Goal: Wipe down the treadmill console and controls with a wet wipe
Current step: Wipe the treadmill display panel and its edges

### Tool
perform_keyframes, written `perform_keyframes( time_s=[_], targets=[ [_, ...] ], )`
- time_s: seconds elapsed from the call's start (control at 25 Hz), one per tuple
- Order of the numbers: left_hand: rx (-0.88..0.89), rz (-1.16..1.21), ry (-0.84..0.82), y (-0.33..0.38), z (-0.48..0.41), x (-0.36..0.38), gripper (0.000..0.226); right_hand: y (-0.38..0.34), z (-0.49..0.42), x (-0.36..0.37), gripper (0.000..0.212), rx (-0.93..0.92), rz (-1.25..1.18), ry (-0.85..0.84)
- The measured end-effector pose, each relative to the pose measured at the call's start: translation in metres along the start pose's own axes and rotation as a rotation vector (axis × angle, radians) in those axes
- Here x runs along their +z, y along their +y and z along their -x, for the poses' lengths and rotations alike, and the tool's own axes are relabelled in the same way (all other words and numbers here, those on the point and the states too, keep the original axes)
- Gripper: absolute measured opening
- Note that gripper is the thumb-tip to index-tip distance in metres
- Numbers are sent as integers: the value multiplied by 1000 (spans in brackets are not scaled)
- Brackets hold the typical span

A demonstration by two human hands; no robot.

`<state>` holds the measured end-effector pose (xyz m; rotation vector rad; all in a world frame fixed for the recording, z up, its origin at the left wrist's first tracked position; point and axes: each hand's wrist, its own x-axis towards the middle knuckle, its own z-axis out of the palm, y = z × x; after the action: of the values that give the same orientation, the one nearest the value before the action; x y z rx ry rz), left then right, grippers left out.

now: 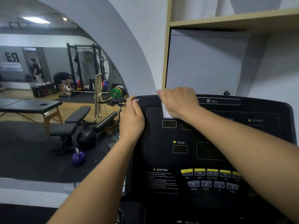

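While the left hand (131, 118) grips the treadmill console (155, 152) at its far-left corner, fingers curled round the edge, the right hand (178, 102) clasps a white wet wipe (165, 111) against the console's far top edge.

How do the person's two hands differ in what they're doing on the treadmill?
The left hand grips the console by its left edge, with no wipe; the right hand holds a white wet wipe against its upper panel. The left hand sits lower, the right higher. Both touch the console.
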<state>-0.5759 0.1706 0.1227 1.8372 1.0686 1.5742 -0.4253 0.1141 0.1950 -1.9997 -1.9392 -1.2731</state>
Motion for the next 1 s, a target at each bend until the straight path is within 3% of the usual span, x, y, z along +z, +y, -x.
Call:
perform_keyframes(
  time_s=[0.16,0.24,0.72,0.8,0.88,1.0],
  targets=[
    [-26,-14,-12,-3,-1,1,36,42,30,8,55,239,-56,5],
    [-38,-49,4,-3,-1,2,36,36,26,9,59,259,-77,14],
    [-14,-29,-1,-1,1,0,33,-63,-20,-5,54,93,-217,68],
    [-15,-23,0,1,0,-1,34,-52,-23,-14,52,73,-370,-2],
    [-45,-24,8,1,-1,0,35,-23,-25,-21,45,28,-486,-185],
    [-39,-22,3,1,1,0,34,35,-5,-20,40,14,-468,-340]
  ],
)
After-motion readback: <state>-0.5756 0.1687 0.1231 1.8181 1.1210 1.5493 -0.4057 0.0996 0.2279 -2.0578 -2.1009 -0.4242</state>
